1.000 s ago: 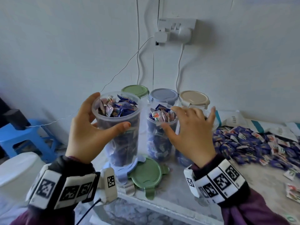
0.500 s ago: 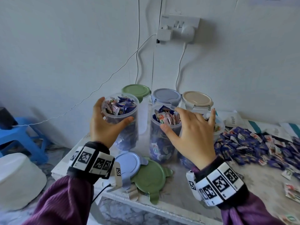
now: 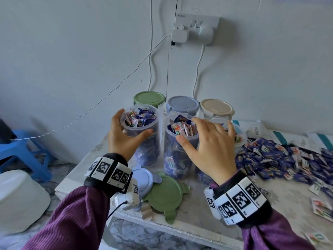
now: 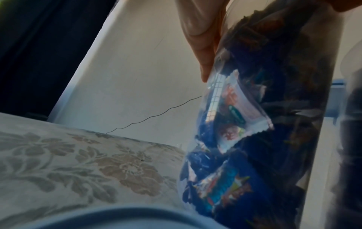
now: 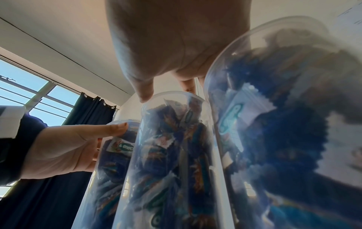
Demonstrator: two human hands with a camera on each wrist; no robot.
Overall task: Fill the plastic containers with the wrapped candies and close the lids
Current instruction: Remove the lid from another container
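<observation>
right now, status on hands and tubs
Left hand grips left open tub. Right hand spread over middle open tub, holding nothing. Both full, unlidded. Blue lid and green lid loose at table edge.

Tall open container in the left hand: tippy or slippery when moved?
Likely top-heavy: the container is tall, narrow, packed to the rim with candies. Smooth clear wall looks slippery; the left hand wraps it. Lidless, so tilting would probably spill candies.
</observation>
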